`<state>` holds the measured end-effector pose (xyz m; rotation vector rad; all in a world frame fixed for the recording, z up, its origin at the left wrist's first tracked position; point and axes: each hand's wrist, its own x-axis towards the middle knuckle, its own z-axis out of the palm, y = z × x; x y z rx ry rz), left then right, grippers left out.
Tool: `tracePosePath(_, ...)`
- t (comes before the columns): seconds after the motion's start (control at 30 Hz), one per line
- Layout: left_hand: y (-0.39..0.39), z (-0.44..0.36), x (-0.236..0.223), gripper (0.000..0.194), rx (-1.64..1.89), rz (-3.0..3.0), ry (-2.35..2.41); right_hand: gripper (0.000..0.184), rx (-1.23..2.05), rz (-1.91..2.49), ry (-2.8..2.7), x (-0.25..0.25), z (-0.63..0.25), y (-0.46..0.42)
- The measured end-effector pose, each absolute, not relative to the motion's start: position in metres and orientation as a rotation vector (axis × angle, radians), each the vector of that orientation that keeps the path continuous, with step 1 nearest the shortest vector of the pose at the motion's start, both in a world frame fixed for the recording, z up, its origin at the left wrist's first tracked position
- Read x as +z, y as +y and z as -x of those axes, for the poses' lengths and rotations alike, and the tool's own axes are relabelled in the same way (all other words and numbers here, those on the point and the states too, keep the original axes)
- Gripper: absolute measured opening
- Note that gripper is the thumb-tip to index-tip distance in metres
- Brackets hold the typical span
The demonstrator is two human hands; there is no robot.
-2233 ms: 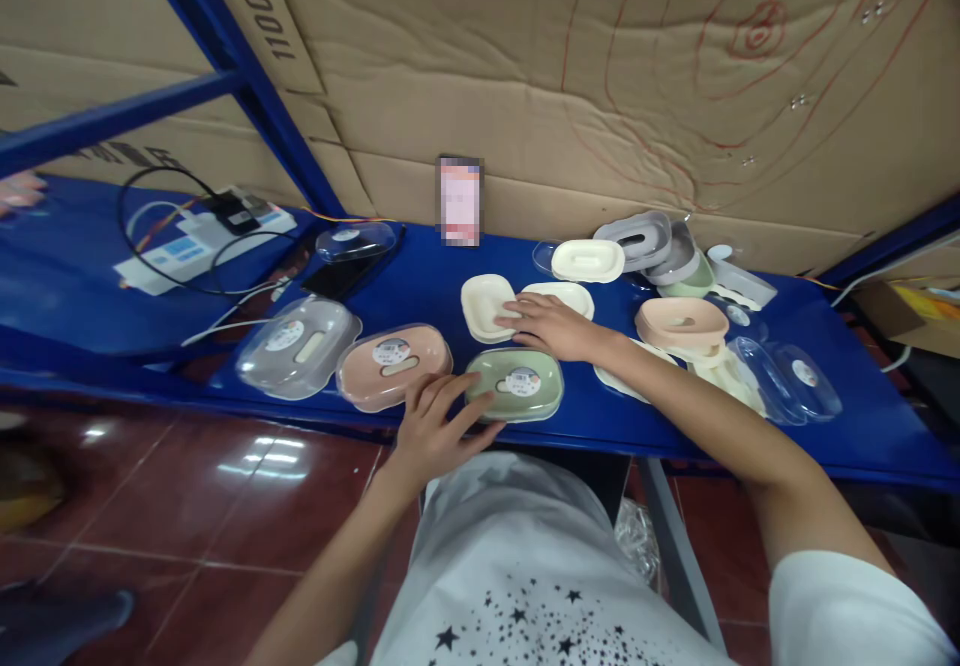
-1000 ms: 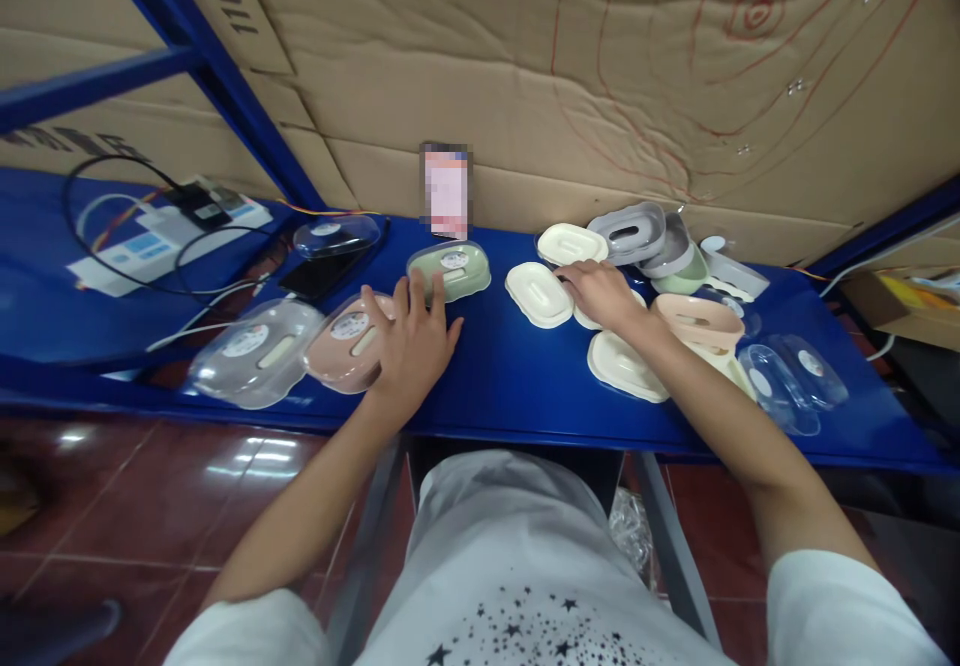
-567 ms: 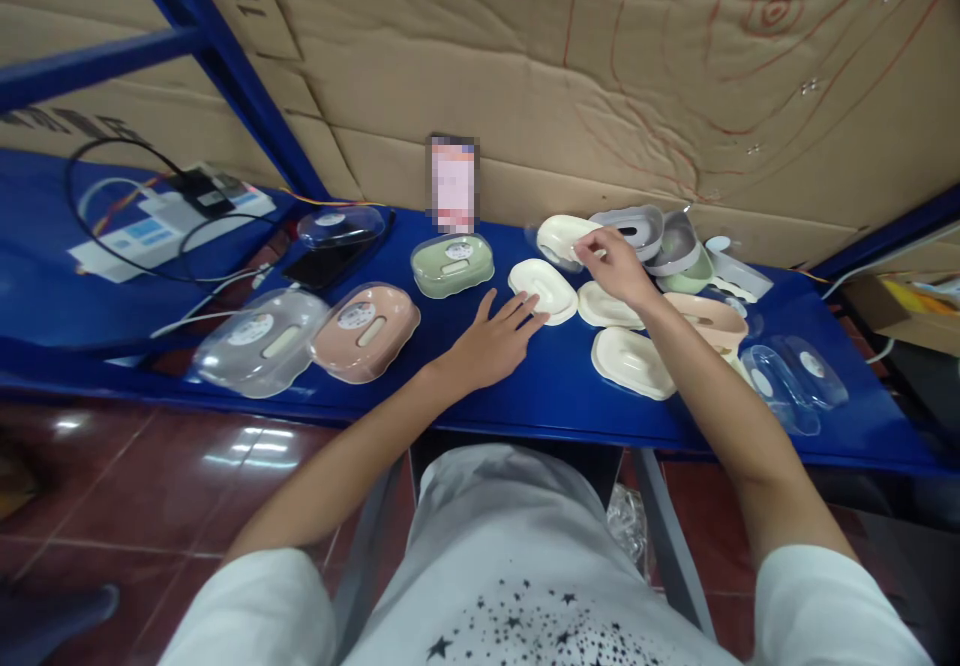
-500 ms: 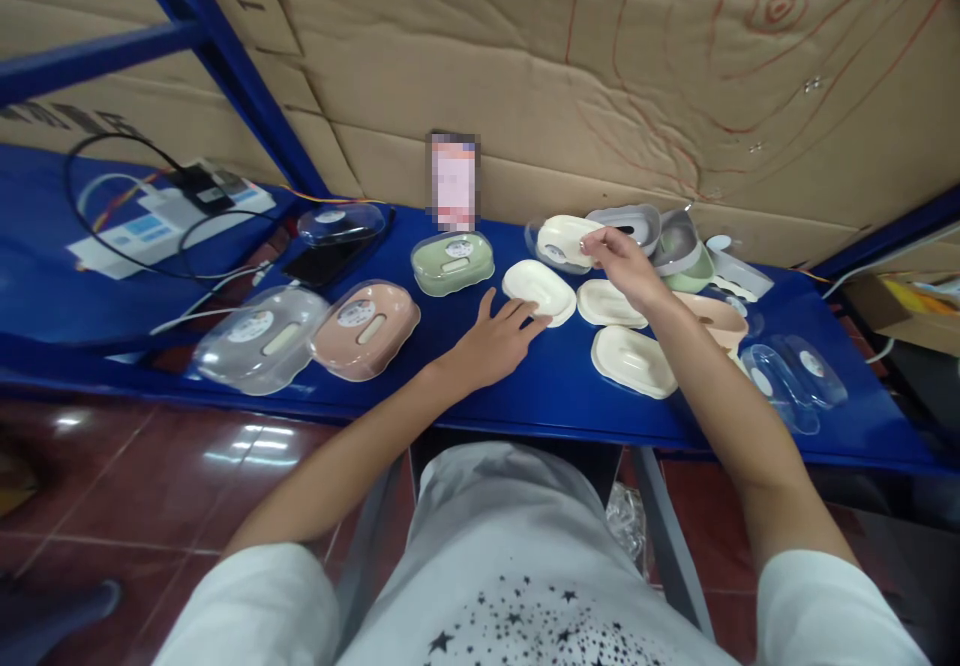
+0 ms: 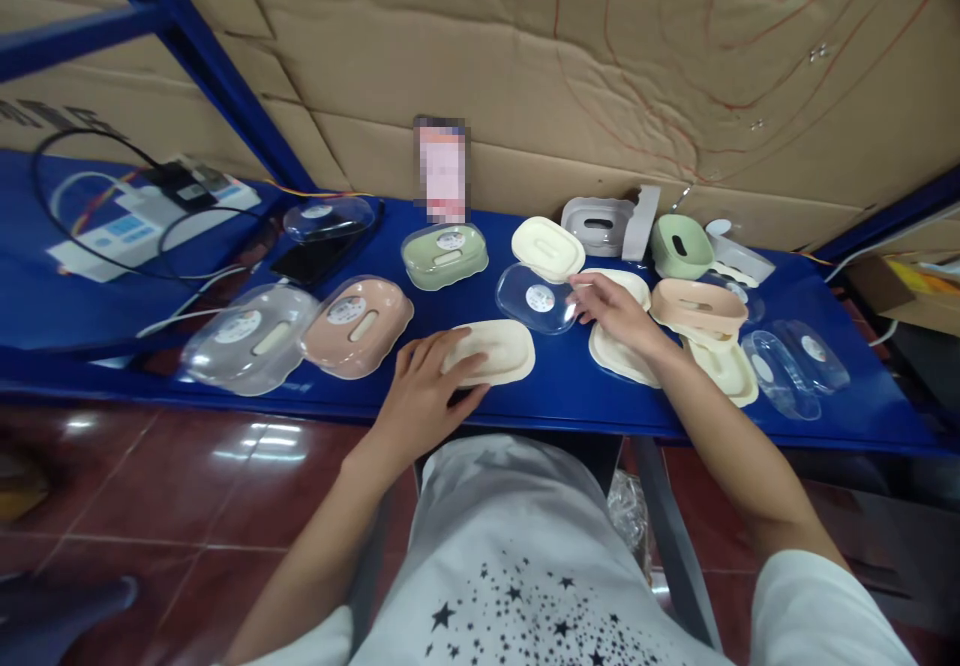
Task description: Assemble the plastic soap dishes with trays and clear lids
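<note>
My left hand (image 5: 424,381) is at the front of the table, its fingers over the left end of a cream oval tray (image 5: 504,351) and its thumb along the near edge. A clear plastic lid (image 5: 517,298) with a round white sticker is pinched at its right edge by my right hand (image 5: 615,311). Just behind the lid lies a cream oval piece (image 5: 546,244) with a raised middle. Two more cream pieces, one of them the near tray (image 5: 619,356), are partly covered by my right hand and forearm.
Left stand lidded boxes in grey (image 5: 255,346), pink (image 5: 360,331) and green (image 5: 444,256). Right are a green holder (image 5: 681,246), a peach one (image 5: 697,304), grey parts (image 5: 596,226) and clear lids (image 5: 787,376). A phone (image 5: 442,171) leans on the cardboard wall; a power strip (image 5: 150,231) lies left.
My left hand has drawn a cream tray toward the front left. My right hand has left the cream piece at the back and brought the clear lid forward. The view has shifted slightly.
</note>
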<state>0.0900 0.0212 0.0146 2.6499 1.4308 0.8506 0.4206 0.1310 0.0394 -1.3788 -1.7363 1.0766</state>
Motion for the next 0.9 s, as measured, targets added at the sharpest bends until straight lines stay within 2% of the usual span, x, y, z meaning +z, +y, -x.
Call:
tracePosePath(0.1, 0.022, -0.081, 0.011, 0.018, 0.835, -2.597, 1.315, 0.036, 0.543, 1.398, -2.045, 0.041, -0.419, 0.133)
tracePosePath(0.2, 0.021, -0.079, 0.009, 0.018, 0.855, -2.58, 1.22, 0.042, 0.088, 1.447, -2.255, 0.047, -0.42, 0.138)
tracePosePath(0.37, 0.019, -0.078, 0.009, 0.017, 0.85, -2.545, 1.204, 0.047, -0.263, 1.522, -2.414, 0.053, -0.425, 0.156)
tracePosePath(0.47, 0.019, -0.078, 0.009, 0.019, 0.84, -2.533, 1.212, 0.05, -0.405, 1.553, -2.395, 0.054, -0.43, 0.176)
tracePosePath(0.57, 0.019, -0.078, 0.008, 0.019, 0.849, -2.538, 1.21, 0.045, -0.467, 1.639, -2.385, 0.057, -0.433, 0.199)
tracePosePath(0.77, 0.018, -0.079, 0.01, 0.017, 0.932, -2.525, 1.167, 0.035, -0.449, 1.658, -2.299, 0.076, -0.438, 0.208)
tracePosePath(0.9, 0.02, -0.079, 0.009, 0.019, 0.912, -2.518, 1.161, 0.031, -0.311, 1.571, -2.237, 0.082, -0.44, 0.185)
